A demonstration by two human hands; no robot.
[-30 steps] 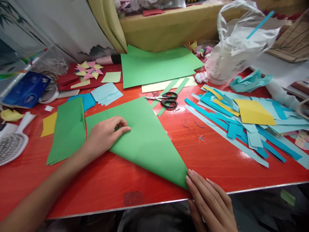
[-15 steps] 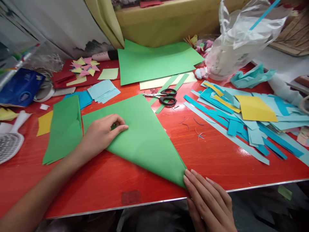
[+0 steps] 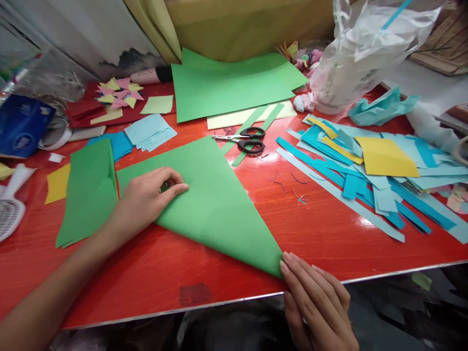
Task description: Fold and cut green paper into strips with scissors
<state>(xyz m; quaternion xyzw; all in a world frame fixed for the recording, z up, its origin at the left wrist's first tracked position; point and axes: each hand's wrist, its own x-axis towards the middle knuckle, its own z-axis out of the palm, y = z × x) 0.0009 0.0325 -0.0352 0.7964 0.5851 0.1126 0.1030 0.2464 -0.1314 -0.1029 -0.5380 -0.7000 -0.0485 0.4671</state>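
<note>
A green sheet of paper, folded over into a pointed shape, lies on the red table in front of me. My left hand rests on its left part, fingers curled in and thumb tip close to the index finger; I see nothing between them. At the sheet's near right corner, by the table edge, my right hand is closed on the paper, fingers together on top and thumb lower down. Black-handled scissors lie beyond the sheet's far corner, partly over narrow green strips.
Folded green paper lies at left, light blue squares behind it. Larger green sheets lie at the back. Blue strips and a yellow piece are heaped at right, before a bagged cup. A white hairbrush is far left.
The view has shifted slightly, so things on the table appear a little further left and higher. Both hands keep their places on the green sheet.
</note>
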